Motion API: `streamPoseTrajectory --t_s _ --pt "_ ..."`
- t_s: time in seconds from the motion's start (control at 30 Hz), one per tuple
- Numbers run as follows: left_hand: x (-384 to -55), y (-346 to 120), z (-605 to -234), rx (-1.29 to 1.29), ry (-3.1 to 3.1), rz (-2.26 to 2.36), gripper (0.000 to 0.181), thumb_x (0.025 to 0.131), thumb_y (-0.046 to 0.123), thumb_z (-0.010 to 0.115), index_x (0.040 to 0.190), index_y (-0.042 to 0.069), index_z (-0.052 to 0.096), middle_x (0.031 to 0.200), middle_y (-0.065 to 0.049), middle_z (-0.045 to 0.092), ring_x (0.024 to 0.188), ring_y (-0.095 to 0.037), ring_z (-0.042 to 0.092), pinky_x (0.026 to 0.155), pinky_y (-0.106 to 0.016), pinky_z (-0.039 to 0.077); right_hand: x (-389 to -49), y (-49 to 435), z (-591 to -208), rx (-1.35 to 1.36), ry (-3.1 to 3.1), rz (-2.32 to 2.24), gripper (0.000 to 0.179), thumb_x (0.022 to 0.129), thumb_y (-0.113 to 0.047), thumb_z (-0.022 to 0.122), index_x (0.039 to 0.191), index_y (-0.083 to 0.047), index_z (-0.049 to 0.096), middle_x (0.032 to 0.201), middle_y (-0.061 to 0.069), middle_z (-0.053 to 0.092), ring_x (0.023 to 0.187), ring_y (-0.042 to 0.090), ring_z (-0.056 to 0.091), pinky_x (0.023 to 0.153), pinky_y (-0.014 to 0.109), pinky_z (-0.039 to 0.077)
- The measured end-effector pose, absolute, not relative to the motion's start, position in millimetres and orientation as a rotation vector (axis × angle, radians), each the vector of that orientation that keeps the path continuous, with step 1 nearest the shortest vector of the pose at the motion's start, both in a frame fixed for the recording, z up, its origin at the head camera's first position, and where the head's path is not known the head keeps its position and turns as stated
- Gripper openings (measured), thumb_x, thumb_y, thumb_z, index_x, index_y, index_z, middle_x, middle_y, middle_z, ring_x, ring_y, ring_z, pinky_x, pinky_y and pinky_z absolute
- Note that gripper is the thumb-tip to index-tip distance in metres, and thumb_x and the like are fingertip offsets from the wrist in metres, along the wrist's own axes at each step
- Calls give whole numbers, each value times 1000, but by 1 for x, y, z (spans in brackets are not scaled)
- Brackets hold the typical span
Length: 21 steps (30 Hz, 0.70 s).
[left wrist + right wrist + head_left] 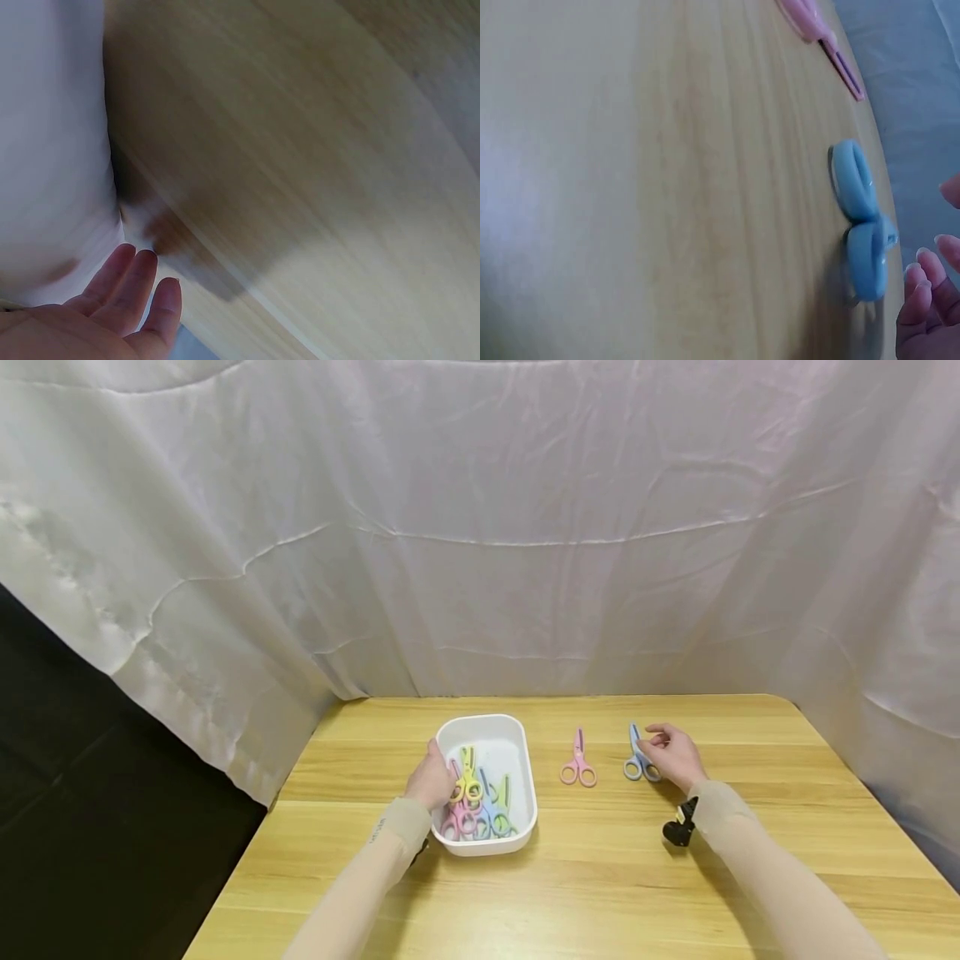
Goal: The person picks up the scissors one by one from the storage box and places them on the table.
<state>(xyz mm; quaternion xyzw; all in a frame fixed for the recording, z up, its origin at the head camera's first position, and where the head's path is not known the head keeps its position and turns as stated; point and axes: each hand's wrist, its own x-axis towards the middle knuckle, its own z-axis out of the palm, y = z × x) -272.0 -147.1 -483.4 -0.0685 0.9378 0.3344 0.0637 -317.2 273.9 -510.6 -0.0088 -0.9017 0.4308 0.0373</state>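
In the head view, my left hand (431, 782) holds the left rim of a white plastic tray (528, 777); the left wrist view has its fingers (129, 289) along the tray's outer wall (52, 150). Inside the tray several children's scissors are piled, among them yellow scissors (468, 768). On the table to the right lie pink scissors (578, 760), blades pointing away. My right hand (677, 758) hovers at the right side of blue scissors (635, 752), fingers loosely bent with nothing between them. Their blue handle loops (855, 180) show apart from the fingertips in the right wrist view.
The tray and scissors stand on a light wooden table (600, 877). A pale grey curtain (480, 568) hangs behind it and at the sides. Black cloth (97, 777) covers the area left of the table.
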Motion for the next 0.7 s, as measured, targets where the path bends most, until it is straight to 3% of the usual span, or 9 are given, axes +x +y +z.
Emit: streamPoseTrajectory --t_s 0.27,0.7 --pt "-269 -147 -482 -209 2831 1012 84 95 5 55 160 -1 3 124 -28 61 79 -24 61 71 -36 60 -320 264 -503 -23 -2730 1340 50 98 -24 61 137 6 54 114 20 61 97 22 55 74 18 45" --pt "-268 -146 -480 -199 2834 1006 82 97 6 54 160 -1 3 124 -28 61 79 -24 61 67 -36 60 -319 238 -488 89 -2699 1395 49 97 -22 60 138 4 54 117 19 59 102 23 56 85 21 46"
